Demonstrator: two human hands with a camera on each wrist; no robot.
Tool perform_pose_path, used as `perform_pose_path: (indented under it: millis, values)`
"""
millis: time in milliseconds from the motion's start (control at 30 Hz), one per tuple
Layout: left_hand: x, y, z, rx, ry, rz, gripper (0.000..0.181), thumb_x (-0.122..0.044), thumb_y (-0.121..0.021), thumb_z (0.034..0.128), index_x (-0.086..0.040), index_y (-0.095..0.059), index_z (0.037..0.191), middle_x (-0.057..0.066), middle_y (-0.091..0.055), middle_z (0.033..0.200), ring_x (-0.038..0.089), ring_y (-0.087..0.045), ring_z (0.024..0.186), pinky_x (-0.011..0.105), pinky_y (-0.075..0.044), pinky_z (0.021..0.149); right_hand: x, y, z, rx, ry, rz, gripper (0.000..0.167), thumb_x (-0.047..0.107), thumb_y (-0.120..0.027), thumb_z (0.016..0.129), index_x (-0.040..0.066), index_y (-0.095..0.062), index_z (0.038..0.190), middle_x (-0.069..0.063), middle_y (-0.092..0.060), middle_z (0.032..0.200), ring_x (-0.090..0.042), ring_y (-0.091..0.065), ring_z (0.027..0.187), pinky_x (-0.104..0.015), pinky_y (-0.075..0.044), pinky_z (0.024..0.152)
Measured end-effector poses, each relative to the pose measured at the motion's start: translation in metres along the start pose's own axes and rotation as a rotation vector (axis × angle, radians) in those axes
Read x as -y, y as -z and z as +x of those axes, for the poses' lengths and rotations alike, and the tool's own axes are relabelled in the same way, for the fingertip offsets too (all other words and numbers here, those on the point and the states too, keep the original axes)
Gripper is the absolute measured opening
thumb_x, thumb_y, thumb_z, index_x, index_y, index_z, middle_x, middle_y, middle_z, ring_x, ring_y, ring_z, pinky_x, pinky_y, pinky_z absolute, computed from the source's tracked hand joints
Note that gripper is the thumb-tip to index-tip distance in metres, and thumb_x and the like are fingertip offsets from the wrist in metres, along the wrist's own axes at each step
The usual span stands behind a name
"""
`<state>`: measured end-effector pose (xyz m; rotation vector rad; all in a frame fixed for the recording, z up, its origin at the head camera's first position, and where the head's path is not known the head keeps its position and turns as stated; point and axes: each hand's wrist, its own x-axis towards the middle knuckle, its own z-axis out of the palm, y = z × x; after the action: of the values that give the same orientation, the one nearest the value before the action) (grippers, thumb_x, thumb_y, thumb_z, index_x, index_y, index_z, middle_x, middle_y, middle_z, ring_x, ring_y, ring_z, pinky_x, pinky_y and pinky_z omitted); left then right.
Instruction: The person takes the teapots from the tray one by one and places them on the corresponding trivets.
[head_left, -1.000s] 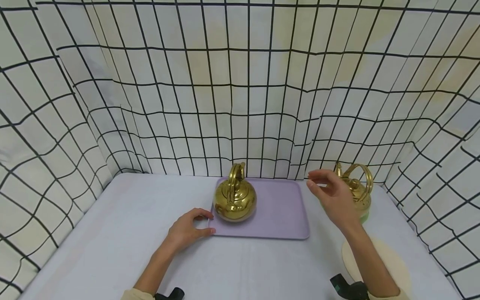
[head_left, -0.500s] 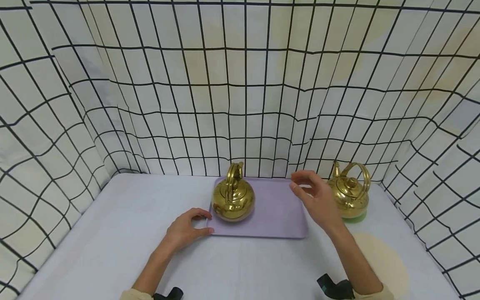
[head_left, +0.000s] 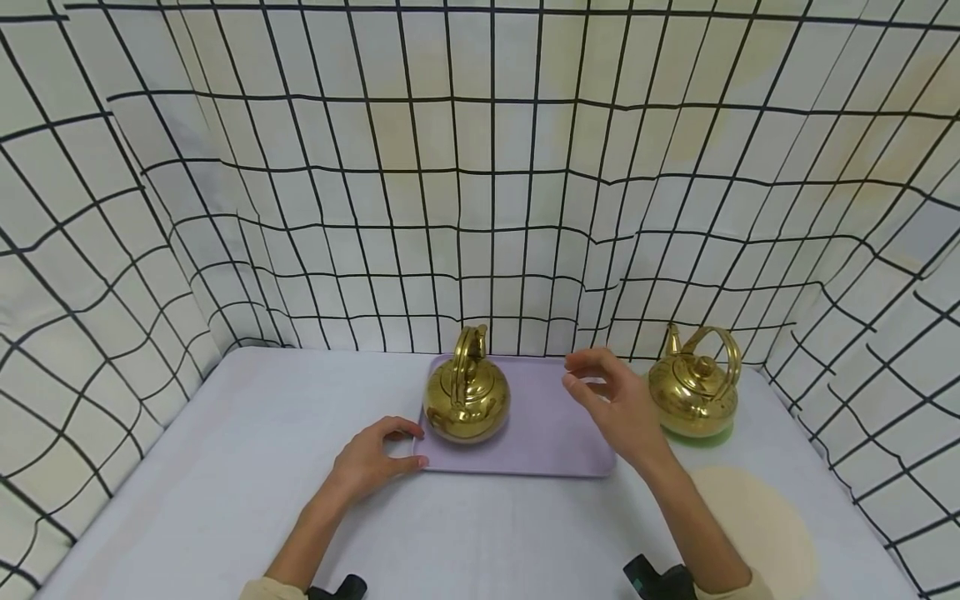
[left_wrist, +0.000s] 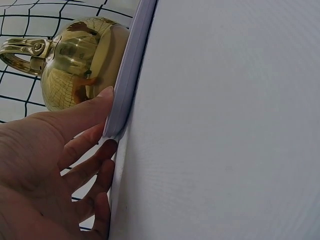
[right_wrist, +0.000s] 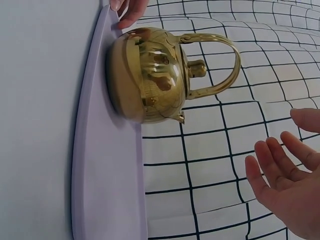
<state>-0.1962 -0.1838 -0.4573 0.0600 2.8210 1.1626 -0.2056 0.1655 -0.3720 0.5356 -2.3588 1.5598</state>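
A shiny brass teapot [head_left: 467,398] with an arched handle stands on the left part of a lilac tray [head_left: 558,433]. My left hand [head_left: 369,457] touches the tray's left edge near its front corner, with thumb and fingers apart. In the left wrist view the thumb [left_wrist: 95,107] lies at the tray's rim, and the other fingers reach down to the table beside the corner. My right hand [head_left: 618,408] hovers over the tray's right side, holding nothing, fingers loosely bent. To its right, a second brass teapot [head_left: 693,396] stands on a round green mat [head_left: 705,438].
A round cream mat [head_left: 757,529] lies at the front right, partly under my right forearm. White cloth covers the table [head_left: 480,533]. White walls with a black grid [head_left: 495,192] enclose the back and both sides.
My right hand has moved left, away from the second teapot to above the tray, uncovering that teapot. My left hand and the teapot on the tray hold still.
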Motion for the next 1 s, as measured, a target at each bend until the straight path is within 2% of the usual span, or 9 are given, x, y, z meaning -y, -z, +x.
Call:
perform_pose_path:
  millis: [167,533,767,1000]
  values:
    - [0.000,0.000,0.000,-0.002,-0.001,-0.001,0.041,-0.028,-0.090,0.0799,-0.020,-0.074,0.117,0.013,-0.071,0.131,0.040,-0.061,0.131,0.063,-0.045,0.109,0.001,-0.006,0.000,0.032,-0.008,0.010,0.029,0.015,-0.070,0.100,0.005,-0.064,0.126,-0.012,-0.068,0.126,-0.004,-0.065,0.112,-0.021,-0.055,0.098]
    - [0.000,0.000,0.000,-0.001,0.009,-0.004,0.041,-0.028,-0.090,0.0802,-0.020,-0.073,0.117,0.014,-0.071,0.132,0.041,-0.061,0.130,0.063,-0.045,0.110,0.001,-0.023,-0.001,0.062,-0.029,0.033,0.028,0.017,-0.071,0.100,0.012,-0.065,0.127,-0.005,-0.070,0.125,-0.013,-0.067,0.114,-0.029,-0.057,0.101]
    - [0.000,0.001,-0.001,-0.003,0.005,0.001,0.041,-0.027,-0.090,0.0800,-0.020,-0.073,0.117,0.014,-0.071,0.132,0.041,-0.061,0.131,0.063,-0.044,0.110,0.001,-0.033,0.000,0.078,-0.035,0.053,0.030,0.016,-0.071,0.099,0.012,-0.064,0.128,-0.008,-0.069,0.127,-0.018,-0.068,0.116,-0.030,-0.057,0.101]
    - [0.000,0.000,-0.001,-0.005,0.007,-0.008,0.041,-0.027,-0.090,0.0799,-0.020,-0.073,0.117,0.014,-0.071,0.132,0.040,-0.061,0.131,0.063,-0.044,0.111,0.001,-0.041,0.001,0.095,-0.041,0.077,0.029,0.013,-0.071,0.099,0.011,-0.065,0.126,-0.009,-0.069,0.123,-0.020,-0.068,0.114,-0.040,-0.058,0.101]
